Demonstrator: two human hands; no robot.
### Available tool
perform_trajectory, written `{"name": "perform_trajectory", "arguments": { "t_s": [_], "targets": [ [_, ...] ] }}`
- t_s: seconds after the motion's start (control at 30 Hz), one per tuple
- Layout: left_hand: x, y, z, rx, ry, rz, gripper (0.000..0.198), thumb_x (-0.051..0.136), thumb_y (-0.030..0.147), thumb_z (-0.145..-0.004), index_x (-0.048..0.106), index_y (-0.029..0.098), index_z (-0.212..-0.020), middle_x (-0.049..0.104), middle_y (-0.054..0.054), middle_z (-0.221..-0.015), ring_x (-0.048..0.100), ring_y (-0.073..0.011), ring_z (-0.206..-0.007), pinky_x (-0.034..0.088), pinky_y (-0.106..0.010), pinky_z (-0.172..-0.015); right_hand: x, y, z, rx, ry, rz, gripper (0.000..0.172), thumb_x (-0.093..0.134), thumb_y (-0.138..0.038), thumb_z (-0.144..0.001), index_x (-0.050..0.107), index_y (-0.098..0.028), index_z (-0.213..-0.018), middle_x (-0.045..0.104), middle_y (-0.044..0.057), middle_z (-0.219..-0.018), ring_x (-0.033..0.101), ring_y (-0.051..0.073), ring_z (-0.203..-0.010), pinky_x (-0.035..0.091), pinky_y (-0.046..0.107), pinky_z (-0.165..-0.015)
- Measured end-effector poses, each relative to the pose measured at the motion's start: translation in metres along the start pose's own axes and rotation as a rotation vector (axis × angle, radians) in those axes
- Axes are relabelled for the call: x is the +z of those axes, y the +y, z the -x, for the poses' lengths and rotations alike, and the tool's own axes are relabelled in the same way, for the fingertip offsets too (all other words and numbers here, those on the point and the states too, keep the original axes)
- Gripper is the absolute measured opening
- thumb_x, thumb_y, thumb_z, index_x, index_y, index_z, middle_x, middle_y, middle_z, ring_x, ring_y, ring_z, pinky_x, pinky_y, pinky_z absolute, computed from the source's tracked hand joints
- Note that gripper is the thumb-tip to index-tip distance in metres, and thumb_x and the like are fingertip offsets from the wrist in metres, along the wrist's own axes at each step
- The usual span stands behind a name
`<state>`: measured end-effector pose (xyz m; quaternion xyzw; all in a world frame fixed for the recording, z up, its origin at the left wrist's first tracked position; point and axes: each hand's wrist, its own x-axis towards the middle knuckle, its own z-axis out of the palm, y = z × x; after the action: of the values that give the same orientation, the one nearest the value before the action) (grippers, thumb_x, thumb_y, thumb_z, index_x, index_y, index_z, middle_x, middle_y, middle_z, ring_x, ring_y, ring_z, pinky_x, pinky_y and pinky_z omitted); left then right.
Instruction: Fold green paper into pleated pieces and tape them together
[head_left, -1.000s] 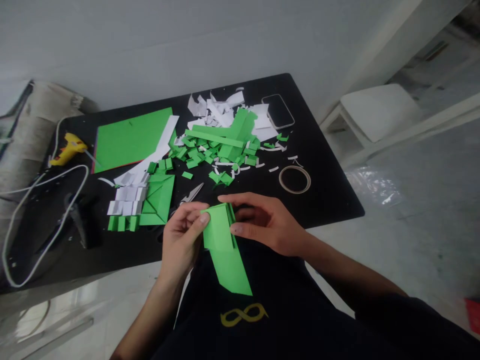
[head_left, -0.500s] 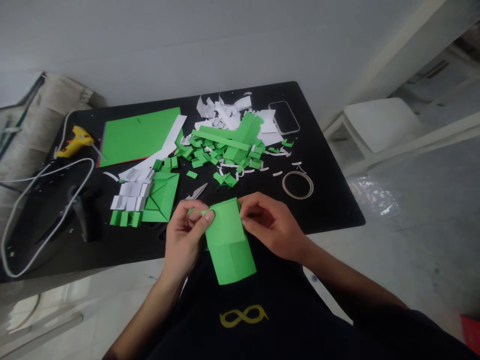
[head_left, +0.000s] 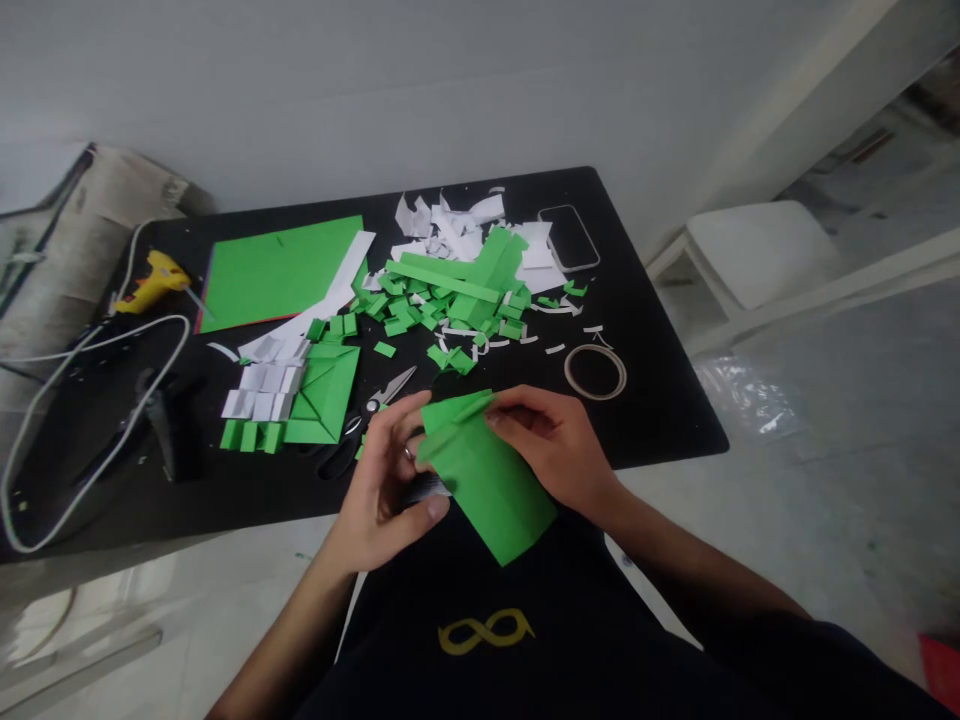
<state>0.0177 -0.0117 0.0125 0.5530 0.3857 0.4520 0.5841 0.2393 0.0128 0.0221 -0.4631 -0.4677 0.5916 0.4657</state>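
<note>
In front of my body is a sheet of green paper [head_left: 499, 490], tilted, with a narrow folded strip along its upper edge. My right hand [head_left: 559, 435] pinches its upper right corner between thumb and fingers. On the other side, my left hand [head_left: 394, 490] is open, thumb well apart from the fingers, and its fingertips are close to the paper's left corner; whether they touch it I cannot tell. Scissors [head_left: 373, 406] lie partly spread on the table just beyond my left hand.
Green paper scraps [head_left: 405, 312] and white scraps [head_left: 457, 225] are heaped mid-table. Left lie folded white pieces [head_left: 266, 380], a flat green folded piece [head_left: 322, 400], green sheets [head_left: 277, 270] and a yellow glue gun [head_left: 156, 282] with its white cable [head_left: 176, 360]. A tape roll [head_left: 596, 372] lies right.
My left thumb has let go of the green paper and swung down, opening that hand. The paper has turned, its lower end moving right, while my right hand keeps hold of its upper corner.
</note>
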Motion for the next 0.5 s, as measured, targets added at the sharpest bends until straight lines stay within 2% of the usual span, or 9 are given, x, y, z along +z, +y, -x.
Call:
{"name": "perform_trajectory", "arguments": {
  "t_s": [0.07, 0.13, 0.2, 0.33, 0.4, 0.5],
  "targets": [
    [0.005, -0.001, -0.001, 0.012, 0.064, -0.049, 0.07, 0.087, 0.021, -0.083, 0.058, 0.033, -0.145, 0.071, -0.012, -0.129, 0.074, -0.021, -0.09, 0.063, -0.029, -0.071, 0.0, 0.0, 0.0, 0.009, -0.003, 0.023, 0.006, 0.076, -0.026, -0.091, 0.082, -0.024, -0.092, 0.082, 0.002, -0.091, 0.078, 0.021, -0.086, 0.064, 0.036, -0.081],
    [0.009, -0.003, -0.004, 0.023, 0.167, -0.081, 0.055, 0.083, 0.019, -0.087, 0.061, 0.03, -0.136, 0.075, -0.006, -0.108, 0.072, -0.017, -0.08, 0.06, -0.026, -0.065, 0.001, 0.002, 0.001, 0.01, -0.003, 0.023, 0.007, 0.076, -0.025, -0.09, 0.083, -0.025, -0.092, 0.083, 0.002, -0.091, 0.078, 0.021, -0.087, 0.064, 0.037, -0.081],
    [0.012, -0.006, -0.006, 0.036, 0.269, -0.111, 0.042, 0.08, 0.02, -0.091, 0.062, 0.028, -0.129, 0.072, 0.0, -0.087, 0.067, -0.0131, -0.068, 0.056, -0.022, -0.06, 0.001, 0.003, 0.002, 0.005, -0.008, 0.013, 0.007, 0.077, -0.026, -0.09, 0.083, -0.025, -0.094, 0.083, 0.003, -0.095, 0.079, 0.021, -0.09, 0.065, 0.037, -0.083],
    [0.013, -0.009, -0.009, 0.041, 0.454, -0.202, 0.029, 0.083, 0.024, -0.09, 0.063, 0.023, -0.112, 0.066, 0.005, -0.069, 0.051, -0.0071, -0.052, 0.04, -0.016, -0.048, 0.003, 0.001, 0.003, -0.007, -0.06, 0.04, 0.01, 0.076, -0.026, -0.093, 0.084, -0.025, -0.099, 0.083, 0.004, -0.102, 0.078, 0.022, -0.098, 0.064, 0.038, -0.089],
    [0.012, -0.01, -0.01, 0.023, 0.491, -0.227, 0.027, 0.084, 0.028, -0.09, 0.061, 0.023, -0.104, 0.063, 0.007, -0.064, 0.044, -0.0059, -0.047, 0.034, -0.017, -0.045, 0.003, -0.001, 0.004, -0.011, -0.088, 0.062, 0.011, 0.074, -0.026, -0.094, 0.083, -0.025, -0.101, 0.082, 0.004, -0.103, 0.077, 0.021, -0.098, 0.064, 0.037, -0.089],
    [0.013, -0.011, -0.012, -0.003, 0.51, -0.21, 0.029, 0.085, 0.032, -0.089, 0.059, 0.023, -0.098, 0.057, 0.009, -0.058, 0.041, -0.0062, -0.044, 0.031, -0.018, -0.044, 0.003, -0.002, 0.006, 0.007, -0.124, 0.04, 0.011, 0.078, -0.027, -0.093, 0.081, -0.024, -0.103, 0.08, 0.004, -0.1, 0.077, 0.02, -0.094, 0.065, 0.034, -0.083]
  ]
}}
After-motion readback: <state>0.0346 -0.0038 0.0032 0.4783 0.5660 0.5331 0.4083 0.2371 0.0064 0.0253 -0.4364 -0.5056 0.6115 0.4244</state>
